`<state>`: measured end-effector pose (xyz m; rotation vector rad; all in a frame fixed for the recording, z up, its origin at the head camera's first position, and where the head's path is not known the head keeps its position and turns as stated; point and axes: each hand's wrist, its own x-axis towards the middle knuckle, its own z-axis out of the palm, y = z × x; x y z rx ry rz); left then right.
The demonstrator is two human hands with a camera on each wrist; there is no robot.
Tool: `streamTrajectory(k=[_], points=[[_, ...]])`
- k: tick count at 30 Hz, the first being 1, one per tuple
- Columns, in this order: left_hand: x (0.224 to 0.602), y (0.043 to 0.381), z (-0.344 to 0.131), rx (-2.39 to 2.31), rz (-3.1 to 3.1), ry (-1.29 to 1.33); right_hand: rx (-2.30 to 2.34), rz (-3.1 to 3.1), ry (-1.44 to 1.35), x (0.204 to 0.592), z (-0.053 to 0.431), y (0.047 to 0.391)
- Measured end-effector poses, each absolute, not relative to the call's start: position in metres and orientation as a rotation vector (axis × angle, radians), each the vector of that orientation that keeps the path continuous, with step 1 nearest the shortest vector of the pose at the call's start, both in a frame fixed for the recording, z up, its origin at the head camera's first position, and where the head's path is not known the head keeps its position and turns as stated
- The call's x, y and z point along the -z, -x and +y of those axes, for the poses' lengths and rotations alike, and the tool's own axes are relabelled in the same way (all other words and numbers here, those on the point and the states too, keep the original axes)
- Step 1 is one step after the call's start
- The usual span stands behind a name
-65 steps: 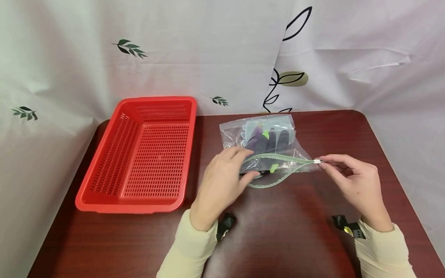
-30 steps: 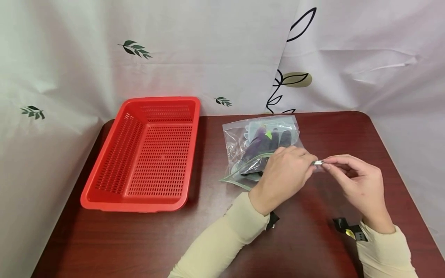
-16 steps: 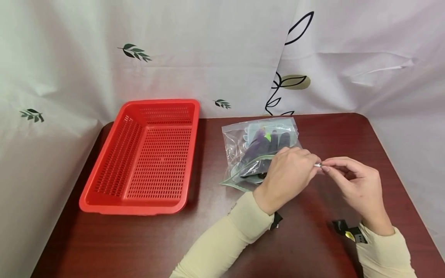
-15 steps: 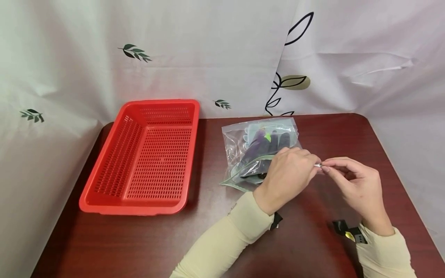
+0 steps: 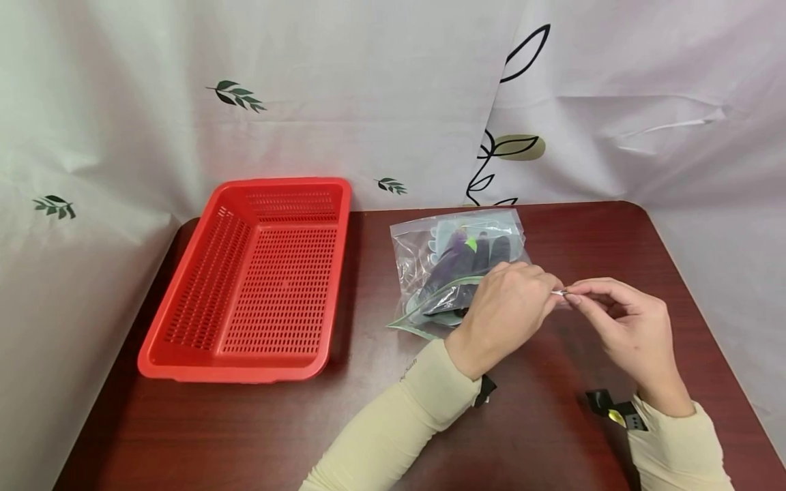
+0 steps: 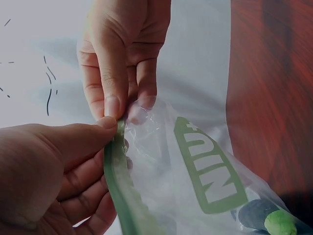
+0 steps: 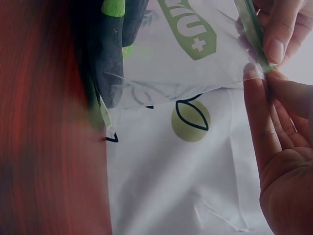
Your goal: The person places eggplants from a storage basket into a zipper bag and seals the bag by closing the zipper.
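A clear zip bag (image 5: 406, 254) lies on the table, its near right corner lifted between both hands. My left hand (image 5: 506, 310) pinches the green zip strip (image 6: 113, 169) near its end, thumb on top. Close beside those fingertips, my right hand (image 5: 635, 324) pinches the end of the same strip at the bag's corner. A bit of the white slider shows at the fingertips in the head view; the rest is hidden. Inside the bag are dark, rounded, finger-like things (image 7: 110, 54) with bright green patches. A green printed label (image 6: 210, 171) marks the bag's film.
A red perforated plastic basket (image 5: 282, 293) stands on the left of the dark red-brown table (image 5: 393, 423). White cloth (image 5: 368, 82) with leaf prints hangs behind the table and at both sides. Dark wrist gear (image 5: 614, 409) sits at the right cuff.
My left hand has moved right from the bag's left part to the zip's end beside my right hand. The gaping zip now lies flatter. Over the last half second the hands barely move.
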<state>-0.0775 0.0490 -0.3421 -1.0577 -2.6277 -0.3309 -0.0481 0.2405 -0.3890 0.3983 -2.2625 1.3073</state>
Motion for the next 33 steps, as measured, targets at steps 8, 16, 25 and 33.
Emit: streamTrajectory(k=[8, 16, 25, 33], points=[[0.343, 0.077, 0.047, 0.334, -2.614, 1.051, -1.315, -2.259, -0.399, 0.39, 0.241, 0.049], [0.344, 0.077, 0.044, 0.343, -2.625, 1.04, -1.345, -2.247, -0.402, 0.39, 0.241, 0.048], [0.345, 0.078, 0.04, 0.412, -2.623, 1.032, -1.369, -2.234, -0.411, 0.391, 0.242, 0.048], [0.346, 0.078, 0.036, 0.468, -2.604, 1.031, -1.389, -2.229, -0.419, 0.389, 0.241, 0.049]])
